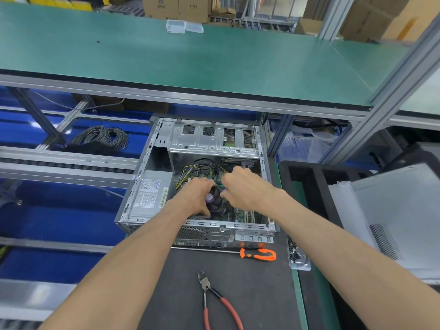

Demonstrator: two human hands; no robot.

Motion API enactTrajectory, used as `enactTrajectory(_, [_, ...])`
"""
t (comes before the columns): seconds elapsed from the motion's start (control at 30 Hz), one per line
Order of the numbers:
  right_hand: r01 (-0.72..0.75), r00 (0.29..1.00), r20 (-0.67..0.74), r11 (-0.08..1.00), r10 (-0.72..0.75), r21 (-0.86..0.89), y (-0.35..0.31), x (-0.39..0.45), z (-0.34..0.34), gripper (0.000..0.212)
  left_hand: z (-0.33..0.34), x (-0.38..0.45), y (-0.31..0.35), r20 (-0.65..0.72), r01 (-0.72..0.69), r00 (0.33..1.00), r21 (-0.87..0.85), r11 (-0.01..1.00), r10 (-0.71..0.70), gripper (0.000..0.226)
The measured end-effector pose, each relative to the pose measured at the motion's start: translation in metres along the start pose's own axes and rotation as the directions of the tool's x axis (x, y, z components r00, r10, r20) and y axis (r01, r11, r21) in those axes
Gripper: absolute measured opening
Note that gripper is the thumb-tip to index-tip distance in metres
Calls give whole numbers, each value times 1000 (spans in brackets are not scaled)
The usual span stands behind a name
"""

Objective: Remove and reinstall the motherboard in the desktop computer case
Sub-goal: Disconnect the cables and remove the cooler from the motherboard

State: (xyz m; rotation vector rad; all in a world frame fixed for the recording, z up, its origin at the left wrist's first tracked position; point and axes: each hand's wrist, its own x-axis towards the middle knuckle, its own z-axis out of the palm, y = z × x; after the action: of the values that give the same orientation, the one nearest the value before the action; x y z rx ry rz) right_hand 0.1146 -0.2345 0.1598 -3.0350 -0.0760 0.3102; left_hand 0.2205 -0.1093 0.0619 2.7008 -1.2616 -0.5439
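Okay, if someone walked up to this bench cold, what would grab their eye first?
Probably both hands, left hand and right hand, deep in the open computer case at centre, working over the motherboard. Next, the bright tools on the dark mat in front: an orange-handled screwdriver and red-handled cutters.

Red-handled cutters [215, 300] lie near an orange screwdriver [258, 254].

case [215, 139] — bare stamped metal, dull sheen | mat [238, 282] nearer than the hands — dark, matt | cutters [215, 298] — steel jaws, red glossy plastic grips | shelf [166, 55] above — green, matt, smooth
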Motion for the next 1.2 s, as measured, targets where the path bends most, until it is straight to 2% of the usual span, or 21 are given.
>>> enactTrajectory(0.07, [69,998,-2,997,-69,24,0,-1,2,16,0,-1,-1,-8,2,1000,-9,1000,-2,77])
enactTrajectory(0.17, [148,988,30,988,-149,54,-1,-4,1,25,1,-1,-2,-10,-10,1000,-23,1000,10,69])
enactTrajectory(0.3, [4,1000,-26,999,-6,-54,3,0,3,34,-1,-1,0,-15,-2,1000,-2,1000,2,84])
enactTrajectory(0.37, [-44,999,-16,998,43,-49,3,0,2,31,-1,-1,0,-9,-1,1000,0,1000,1,87])
enactTrajectory(0.5, [42,999,-6,999,-42,28,4,-3,2,14,0,-1,-1,-20,-2,1000,7,1000,2,76])
enactTrajectory(0.6, [134,990,38,989,-137,60,3,-5,1,22,0,-1,-1,-21,4,1000,5,1000,-4,72])
enactTrajectory(0.67, [112,994,16,993,-112,25,2,-5,2,24,0,0,-1,-19,7,1000,0,1000,-7,79])
enactTrajectory(0.73, [13,1000,-18,998,-14,-58,3,-2,2,37,0,0,-1,-16,8,1000,1,1000,-8,85])
enactTrajectory(0.8, [-36,999,-21,996,34,-78,3,-1,1,30,0,0,-1,-9,5,1000,9,1000,-5,86])
enactTrajectory(0.97, [82,997,-8,997,-81,18,0,-3,2,13,1,-1,-2,-21,8,1000,5,1000,-8,76])
enactTrajectory(1.1, [118,993,3,993,-118,26,0,-3,1,25,2,-2,-2,-28,10,1000,0,1000,-10,76])
enactTrajectory(1.2, [18,999,-34,999,-19,-32,1,0,1,33,1,-1,-2,-22,3,1000,7,1000,-3,88])
